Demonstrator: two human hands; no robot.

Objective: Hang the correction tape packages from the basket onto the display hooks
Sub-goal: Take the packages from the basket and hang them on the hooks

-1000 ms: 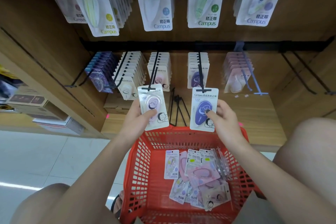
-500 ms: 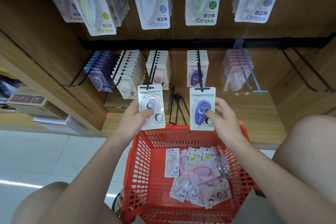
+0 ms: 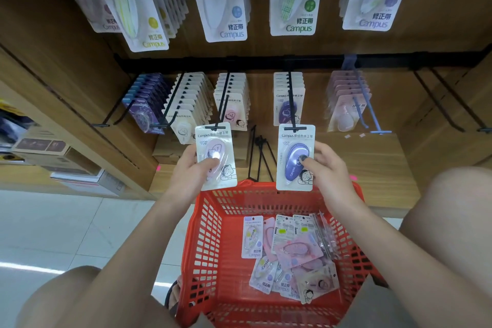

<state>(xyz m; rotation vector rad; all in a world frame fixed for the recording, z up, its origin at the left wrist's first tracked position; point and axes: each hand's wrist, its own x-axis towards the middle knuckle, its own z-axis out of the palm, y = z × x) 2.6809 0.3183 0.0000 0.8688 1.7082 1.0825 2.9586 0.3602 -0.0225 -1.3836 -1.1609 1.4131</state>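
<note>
Head view: left hand (image 3: 193,172) pinches pink pack (image 3: 215,155), thumb on blister, slot at tip of hook (image 3: 223,100) above basket (image 3: 213,221). Likely threading on. Right hand (image 3: 326,168) pinches purple pack (image 3: 295,157) likewise at next hook (image 3: 291,98). Each pack faces matching colour row, so sorted by kind. More packs (image 3: 290,253) lie in basket, unhung.

You are standing in a stationery shop. Carded packs (image 3: 288,104) are hanging on hooks (image 3: 291,98). A basket (image 3: 213,231) is sitting below.
</note>
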